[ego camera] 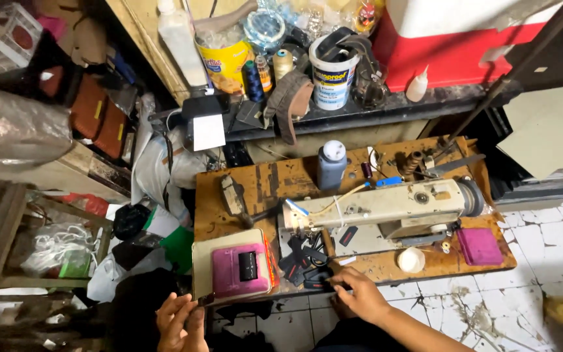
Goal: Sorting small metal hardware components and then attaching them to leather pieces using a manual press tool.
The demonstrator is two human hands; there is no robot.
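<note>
Small black leather pieces [304, 264] lie in a loose pile on worn brown wooden surface [242, 189], front edge, just below needle end of cream-coloured sewing machine [386, 205]. Right hand [360, 294] rests on pile's near side, fingers [333, 285] together, pressed on a black piece at surface edge. Left hand [182, 322] lower, off the surface, fingers curled shut on a small dark strip [204, 300]. Magenta flat pouch w/ black patch [241, 268] sits on a cream board betw. the hands. White round lid [411, 259] & magenta square pad [479, 246] to the right. Dark bottle w/ white cap [332, 163] behind machine.
</note>
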